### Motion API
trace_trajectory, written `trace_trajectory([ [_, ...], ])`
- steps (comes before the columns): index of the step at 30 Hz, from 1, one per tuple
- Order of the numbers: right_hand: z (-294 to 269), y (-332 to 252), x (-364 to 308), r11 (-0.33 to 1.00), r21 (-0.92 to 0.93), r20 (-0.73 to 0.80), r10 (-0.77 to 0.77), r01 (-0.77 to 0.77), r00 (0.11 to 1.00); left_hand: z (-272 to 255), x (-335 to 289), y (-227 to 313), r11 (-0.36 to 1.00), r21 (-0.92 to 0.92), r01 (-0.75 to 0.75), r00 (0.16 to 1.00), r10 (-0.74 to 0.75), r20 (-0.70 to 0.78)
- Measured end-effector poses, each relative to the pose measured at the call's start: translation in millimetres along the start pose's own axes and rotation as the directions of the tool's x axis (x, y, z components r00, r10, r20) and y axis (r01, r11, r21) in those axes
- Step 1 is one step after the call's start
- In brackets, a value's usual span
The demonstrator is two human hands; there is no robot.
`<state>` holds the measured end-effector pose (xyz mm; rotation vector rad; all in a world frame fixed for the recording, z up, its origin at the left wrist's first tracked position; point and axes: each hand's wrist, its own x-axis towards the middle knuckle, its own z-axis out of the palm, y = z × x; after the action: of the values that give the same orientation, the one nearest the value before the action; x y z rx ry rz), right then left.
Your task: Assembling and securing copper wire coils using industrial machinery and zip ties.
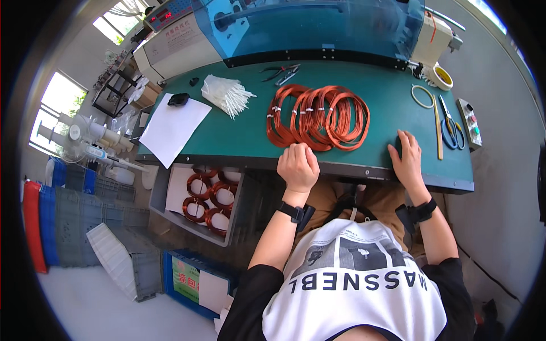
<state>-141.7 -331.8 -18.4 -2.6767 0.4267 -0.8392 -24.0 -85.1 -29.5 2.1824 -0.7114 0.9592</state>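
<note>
Several coils of copper wire (pixel 348 119), bound with small white ties, overlap in a row on the green tabletop (pixel 239 136). My left hand (pixel 298 167) is closed in a fist at the table's front edge, right by the coils' near rim; its palm side is hidden. To the right, my right hand (pixel 408 159) rests on the same edge, fingers apart. A dark patch shows beside its fingers; I cannot tell what it is.
Behind stands a machine with a blue see-through cover (pixel 318 34). Pliers (pixel 278 72), white sleeves in a bag (pixel 226 94) and white paper (pixel 175 128) lie left. Scissors (pixel 451 128) and a control box (pixel 470 122) are right. A grey bin (pixel 236 213) below holds wound coils.
</note>
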Motion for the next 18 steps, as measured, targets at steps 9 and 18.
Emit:
trace_trajectory([
  [9, -0.2, -0.3, -3.0, 1.000, -0.011, 0.023, -0.008, 0.008, 1.000, 0.6, -5.7, -0.7, 1.000, 0.031, 0.007, 1.000, -0.008, 0.020],
  [18, -6.3, -6.2, 0.5, 1.000, 0.013, 0.027, -0.004, 0.004, 1.000, 0.4, -0.6, -0.9, 0.999, 0.037, -0.031, 0.999, 0.031, -0.012],
])
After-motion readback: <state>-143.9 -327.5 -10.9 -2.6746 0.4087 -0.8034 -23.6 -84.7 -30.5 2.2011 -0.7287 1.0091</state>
